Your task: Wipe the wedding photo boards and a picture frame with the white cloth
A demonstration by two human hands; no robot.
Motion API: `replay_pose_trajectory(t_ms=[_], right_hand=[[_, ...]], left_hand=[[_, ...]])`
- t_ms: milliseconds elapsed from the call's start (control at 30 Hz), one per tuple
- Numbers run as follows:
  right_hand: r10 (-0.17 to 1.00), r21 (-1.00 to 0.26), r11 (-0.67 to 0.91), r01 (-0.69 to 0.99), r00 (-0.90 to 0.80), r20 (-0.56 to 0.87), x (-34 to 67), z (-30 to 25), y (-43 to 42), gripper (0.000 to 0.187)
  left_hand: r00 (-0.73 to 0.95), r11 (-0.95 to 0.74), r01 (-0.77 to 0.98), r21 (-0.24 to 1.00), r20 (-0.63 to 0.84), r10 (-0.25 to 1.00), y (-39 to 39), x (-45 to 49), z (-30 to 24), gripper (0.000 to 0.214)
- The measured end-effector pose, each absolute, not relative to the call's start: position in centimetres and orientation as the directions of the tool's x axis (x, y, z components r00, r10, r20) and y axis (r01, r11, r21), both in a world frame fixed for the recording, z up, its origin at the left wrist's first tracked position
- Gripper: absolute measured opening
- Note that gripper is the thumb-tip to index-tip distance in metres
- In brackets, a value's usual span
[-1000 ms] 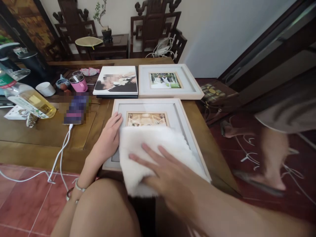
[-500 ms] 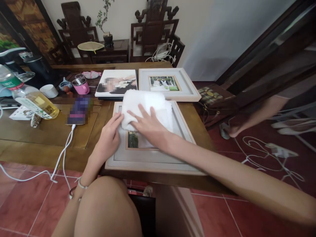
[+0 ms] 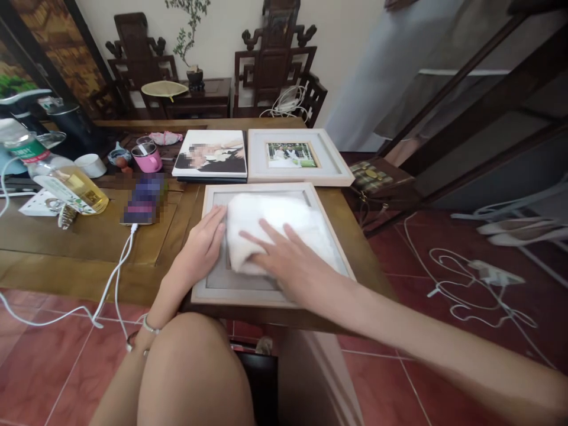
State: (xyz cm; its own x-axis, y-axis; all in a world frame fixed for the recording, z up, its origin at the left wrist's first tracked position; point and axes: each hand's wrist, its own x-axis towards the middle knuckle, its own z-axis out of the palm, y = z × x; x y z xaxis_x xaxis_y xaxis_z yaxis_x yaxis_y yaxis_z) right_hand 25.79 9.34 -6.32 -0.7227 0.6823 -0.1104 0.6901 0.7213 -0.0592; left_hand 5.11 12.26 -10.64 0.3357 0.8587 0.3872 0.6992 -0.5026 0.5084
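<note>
A folded white towel (image 3: 270,222) lies on the picture frame (image 3: 222,293) in front of me and hides its photo. My right hand (image 3: 288,260) presses the towel down, its fingers spread over the top and its thumb at the folded near edge, holding it. My left hand (image 3: 204,239) rests on the frame's left border, fingers stretched out and nothing held. Behind this frame lies a similar pale frame (image 3: 331,160) with a photo of people outdoors. To that frame's left is a thick photo panel (image 3: 217,139) on a dark base.
On the table's left side are a phone (image 3: 144,201) with a charging cable, a pink cup (image 3: 147,158), a white cup (image 3: 91,165) and a tilted bottle (image 3: 66,177). Right of the table sit a plaid bag (image 3: 375,177) and a power strip (image 3: 497,272) with cables on the tiled floor.
My right hand has slid the towel towards me and slightly right, over the frame's photo. My left hand stays on the left border. The person at the right has moved away towards the back.
</note>
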Motion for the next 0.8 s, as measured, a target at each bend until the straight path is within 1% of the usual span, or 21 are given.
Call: replay_pose_trajectory(t_ms=[100, 167, 300, 433, 500, 567, 700, 733, 800], right_hand=[[0.775, 0.051, 0.63, 0.775, -0.625, -0.087, 24.2, -6.4, 12.6, 0.06], [0.788, 0.08, 0.615, 0.784, -0.611, -0.071, 22.8, -6.2, 13.6, 0.057], [0.715, 0.071, 0.699, 0.712, -0.699, -0.024, 21.3, -5.6, 11.5, 0.043], [0.613, -0.006, 0.786, 0.619, -0.779, -0.132, 22.0, -5.4, 7.4, 0.03], [0.595, -0.044, 0.795, 0.605, -0.791, -0.143, 23.4, -5.7, 6.0, 0.026], [0.62, -0.039, 0.78, 0.624, -0.78, -0.08, 25.4, -6.1, 5.1, 0.025], [0.675, 0.042, 0.725, 0.688, -0.721, 0.155, 30.4, -6.9, 4.2, 0.034], [0.683, 0.056, 0.709, 0.703, -0.705, 0.189, 31.6, -7.0, 4.1, 0.036], [0.701, 0.069, 0.686, 0.725, -0.683, 0.207, 33.4, -7.1, 4.0, 0.039]], left_hand=[[0.338, -0.53, 0.671, 0.518, 0.422, 0.841, 12.0, 5.3, -10.3, 0.045], [0.336, -0.549, 0.647, 0.53, 0.449, 0.828, 11.8, 5.3, -10.2, 0.045], [0.313, -0.555, 0.617, 0.558, 0.473, 0.823, 11.6, 5.3, -10.1, 0.045], [0.305, -0.547, 0.626, 0.555, 0.471, 0.828, 11.7, 5.2, -10.2, 0.044], [0.317, -0.544, 0.649, 0.532, 0.461, 0.829, 11.8, 5.2, -10.3, 0.043], [0.34, -0.547, 0.672, 0.5, 0.448, 0.827, 11.9, 5.2, -10.4, 0.043], [0.369, -0.568, 0.685, 0.456, 0.455, 0.811, 12.2, 5.0, -10.5, 0.041], [0.371, -0.57, 0.687, 0.45, 0.457, 0.809, 12.3, 5.0, -10.6, 0.04], [0.371, -0.565, 0.7, 0.437, 0.453, 0.811, 12.4, 5.0, -10.7, 0.04]])
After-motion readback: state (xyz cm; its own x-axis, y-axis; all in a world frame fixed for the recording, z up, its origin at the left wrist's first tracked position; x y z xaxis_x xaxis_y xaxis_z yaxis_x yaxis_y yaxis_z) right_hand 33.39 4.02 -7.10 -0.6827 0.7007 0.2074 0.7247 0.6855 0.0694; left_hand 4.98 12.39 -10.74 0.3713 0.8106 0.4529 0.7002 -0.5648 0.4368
